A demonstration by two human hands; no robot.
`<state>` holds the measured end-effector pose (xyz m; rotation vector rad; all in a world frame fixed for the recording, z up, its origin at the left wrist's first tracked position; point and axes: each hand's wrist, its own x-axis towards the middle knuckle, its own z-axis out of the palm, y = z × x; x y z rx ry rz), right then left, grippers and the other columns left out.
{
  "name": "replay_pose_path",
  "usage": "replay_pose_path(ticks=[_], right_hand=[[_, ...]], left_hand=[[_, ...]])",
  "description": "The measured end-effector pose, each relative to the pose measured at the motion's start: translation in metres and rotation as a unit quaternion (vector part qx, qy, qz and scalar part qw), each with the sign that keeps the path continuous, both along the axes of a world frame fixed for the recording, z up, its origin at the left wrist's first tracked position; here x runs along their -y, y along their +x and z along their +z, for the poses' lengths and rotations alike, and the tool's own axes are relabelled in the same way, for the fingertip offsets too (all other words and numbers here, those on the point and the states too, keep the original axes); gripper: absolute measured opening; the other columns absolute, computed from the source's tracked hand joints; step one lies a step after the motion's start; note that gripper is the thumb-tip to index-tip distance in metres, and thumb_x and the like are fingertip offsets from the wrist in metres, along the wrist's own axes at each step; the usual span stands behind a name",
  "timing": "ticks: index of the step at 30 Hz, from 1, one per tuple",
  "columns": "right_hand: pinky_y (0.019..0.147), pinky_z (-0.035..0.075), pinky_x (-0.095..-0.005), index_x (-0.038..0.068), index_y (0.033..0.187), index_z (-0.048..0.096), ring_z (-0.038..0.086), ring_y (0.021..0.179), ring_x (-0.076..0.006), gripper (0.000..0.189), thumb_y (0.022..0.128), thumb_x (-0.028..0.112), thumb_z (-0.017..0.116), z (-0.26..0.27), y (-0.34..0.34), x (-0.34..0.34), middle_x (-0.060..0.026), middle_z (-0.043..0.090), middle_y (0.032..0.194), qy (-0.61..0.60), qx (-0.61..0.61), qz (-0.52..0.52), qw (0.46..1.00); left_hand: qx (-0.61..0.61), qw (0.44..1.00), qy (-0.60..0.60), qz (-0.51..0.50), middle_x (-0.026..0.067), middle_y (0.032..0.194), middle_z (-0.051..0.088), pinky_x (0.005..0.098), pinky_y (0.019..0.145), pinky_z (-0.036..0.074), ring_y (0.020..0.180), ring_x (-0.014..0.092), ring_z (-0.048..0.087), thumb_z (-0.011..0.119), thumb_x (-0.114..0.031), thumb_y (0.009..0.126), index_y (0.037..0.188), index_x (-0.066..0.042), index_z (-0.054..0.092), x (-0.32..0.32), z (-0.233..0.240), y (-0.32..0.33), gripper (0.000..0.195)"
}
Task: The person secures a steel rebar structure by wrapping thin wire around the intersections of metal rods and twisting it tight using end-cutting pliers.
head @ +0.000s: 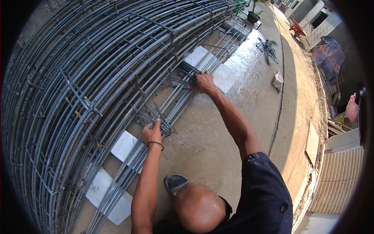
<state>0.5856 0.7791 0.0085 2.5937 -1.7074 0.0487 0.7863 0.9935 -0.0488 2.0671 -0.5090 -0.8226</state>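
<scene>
Long thin steel rebars (178,108) run diagonally in front of me, resting across pale blocks. My left hand (152,132), with a dark band at the wrist, grips a cluster of bent steel stirrups (164,122) set around these bars. Its thumb points up, and part of the grip is hidden. Farther along, my right hand (204,82) is closed on a second cluster of stirrups (178,83); its fingertips are partly out of sight behind the knuckles. A single stirrup (219,50) stands around the bars beyond the right hand.
Tied rebar cages (96,79) are stacked high on the left. White blocks (108,193) lie under the bars on the concrete floor (201,146). A stone (277,81) and a heap of steel pieces (267,49) lie right. Beyond are a wheelbarrow (297,28) and a potted plant (253,17).
</scene>
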Motion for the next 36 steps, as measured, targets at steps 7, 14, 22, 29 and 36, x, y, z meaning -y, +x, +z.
replay_pose_path(ticks=[7, 14, 22, 29, 36], right_hand=[[0.063, 0.045, -0.0499, 0.003, 0.077, 0.064, 0.053, 0.094, -0.0333, 0.015, 0.075, 0.015, 0.056, -0.035, 0.065, -0.038, -0.0189, 0.056, 0.097, 0.007, 0.045, 0.19, 0.981], [0.073, 0.044, -0.0493, 0.004, 0.081, 0.067, 0.052, 0.095, -0.0303, 0.019, 0.072, 0.019, 0.059, -0.025, 0.031, -0.011, -0.0166, 0.054, 0.101, -0.035, 0.012, 0.047, 0.998], [0.069, 0.046, -0.05, -0.002, 0.084, 0.062, 0.058, 0.086, -0.0363, 0.027, 0.075, 0.023, 0.063, -0.027, 0.078, -0.143, -0.0197, 0.06, 0.085, 0.076, 0.167, 0.157, 0.97], [0.07, 0.046, -0.0457, -0.004, 0.088, 0.054, 0.059, 0.08, -0.04, 0.044, 0.076, 0.036, 0.068, -0.037, 0.11, -0.215, -0.0254, 0.059, 0.079, 0.265, 0.314, 0.046, 0.911], [0.064, 0.047, -0.0468, -0.003, 0.089, 0.051, 0.061, 0.071, -0.0409, 0.05, 0.071, 0.039, 0.071, -0.027, 0.13, -0.229, -0.0235, 0.062, 0.073, 0.203, 0.274, -0.029, 0.94]], left_hand=[[0.083, 0.996, 0.045, -0.005, 0.0182, 0.084, 0.066, 0.0416, 0.072, 0.048, 0.08, 0.034, 0.064, 0.08, -0.031, 0.065, 0.089, 0.0, 0.058, 0.015, -0.006, 0.017, 0.045], [-0.337, 0.931, -0.087, 0.107, 0.0164, 0.08, 0.065, 0.0285, 0.032, 0.026, 0.035, 0.011, 0.037, 0.074, 0.003, 0.065, 0.095, -0.01, 0.044, 0.027, -0.005, -0.001, 0.044], [-0.429, 0.888, -0.103, 0.132, 0.0114, 0.083, 0.067, 0.0224, 0.034, 0.021, 0.037, 0.007, 0.034, 0.064, 0.001, 0.077, 0.091, -0.009, 0.047, -0.06, 0.014, 0.018, 0.024], [-0.203, 0.975, -0.084, 0.036, 0.0112, 0.088, 0.066, 0.021, 0.044, 0.037, 0.054, 0.006, 0.052, 0.069, -0.005, 0.078, 0.118, 0.007, 0.048, -0.134, 0.005, 0.0, 0.046], [-0.116, 0.982, -0.148, 0.007, 0.0114, 0.095, 0.066, 0.0247, 0.069, 0.048, 0.079, 0.014, 0.062, 0.067, -0.005, 0.08, 0.103, 0.011, 0.059, -0.139, -0.019, 0.002, 0.029]])
